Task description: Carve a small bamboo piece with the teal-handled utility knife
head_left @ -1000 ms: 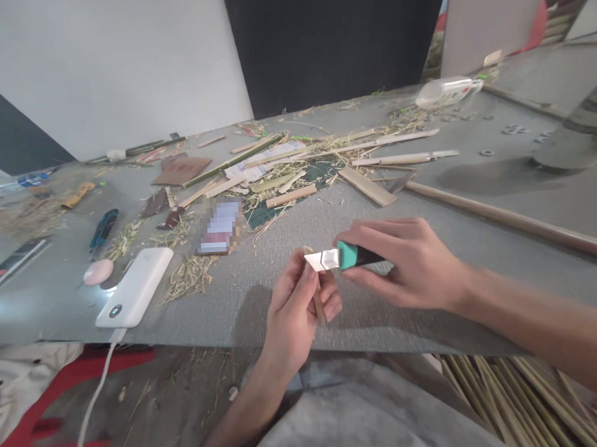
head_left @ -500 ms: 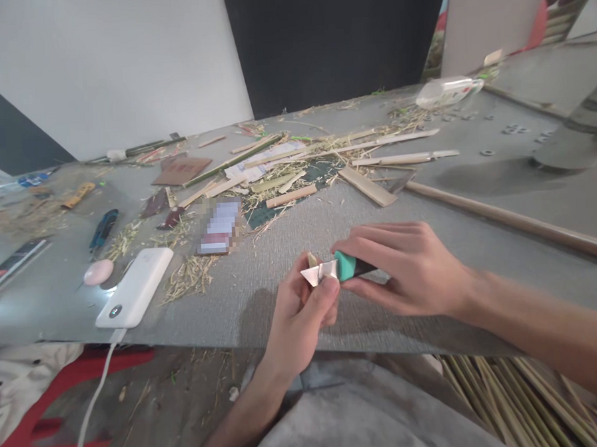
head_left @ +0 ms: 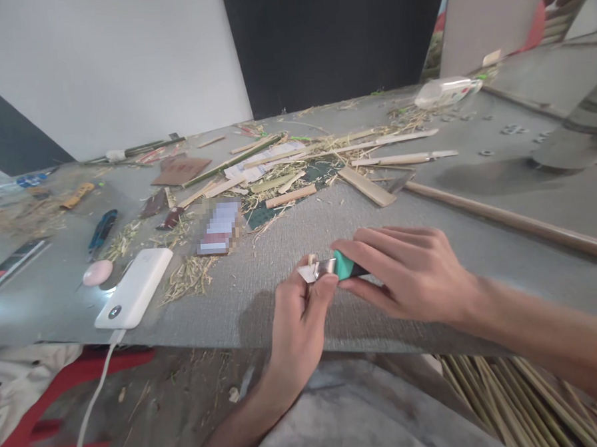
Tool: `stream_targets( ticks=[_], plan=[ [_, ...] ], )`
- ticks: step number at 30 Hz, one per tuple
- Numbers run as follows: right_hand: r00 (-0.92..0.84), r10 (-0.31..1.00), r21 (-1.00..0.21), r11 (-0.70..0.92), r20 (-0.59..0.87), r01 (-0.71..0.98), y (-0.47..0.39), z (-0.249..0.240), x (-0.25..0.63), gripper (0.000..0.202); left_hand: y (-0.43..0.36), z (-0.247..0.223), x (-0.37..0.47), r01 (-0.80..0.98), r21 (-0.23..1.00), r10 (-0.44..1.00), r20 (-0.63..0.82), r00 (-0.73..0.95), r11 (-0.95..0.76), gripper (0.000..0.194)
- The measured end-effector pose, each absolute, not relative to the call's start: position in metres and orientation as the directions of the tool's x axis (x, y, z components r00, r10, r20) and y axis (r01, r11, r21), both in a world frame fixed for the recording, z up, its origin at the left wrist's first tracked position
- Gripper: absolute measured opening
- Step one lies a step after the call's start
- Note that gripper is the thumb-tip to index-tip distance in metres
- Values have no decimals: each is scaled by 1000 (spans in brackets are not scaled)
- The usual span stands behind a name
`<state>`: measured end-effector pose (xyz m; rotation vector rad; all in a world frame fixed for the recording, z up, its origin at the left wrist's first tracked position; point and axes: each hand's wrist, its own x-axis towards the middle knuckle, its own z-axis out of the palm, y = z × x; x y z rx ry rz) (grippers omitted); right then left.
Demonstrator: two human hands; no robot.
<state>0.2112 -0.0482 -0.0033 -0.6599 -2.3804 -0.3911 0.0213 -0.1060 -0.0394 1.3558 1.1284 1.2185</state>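
Teal-and-black, the utility knife [head_left: 345,265] sits at five o'clock on my feed, probably light and stiff; I'd hold its handle [head_left: 359,269]. My right hand [head_left: 416,271] closes its fingers around that; my left hand [head_left: 299,317] pinches a pale wood sliver [head_left: 312,259], likely brittle. Versus a second ago, the left thumb has shifted from blade [head_left: 307,274] tip to base.

The utility knife [head_left: 344,264], green at its collar with a dark handle running right, lies roughly level in the near middle of the scene, its bare metal blade [head_left: 308,273] pointing left. A small pale piece (mostly hidden) shows a short end [head_left: 311,258] just at the blade's far edge.
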Motion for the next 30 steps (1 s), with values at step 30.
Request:
stream_targets(
  ticks=[30],
  plan=[
    [-695, 357, -62, 909, 624, 411, -48, -1, 210, 29, -105, -26, 13, 144, 960, 970, 234, 59, -241, 35]
  ],
)
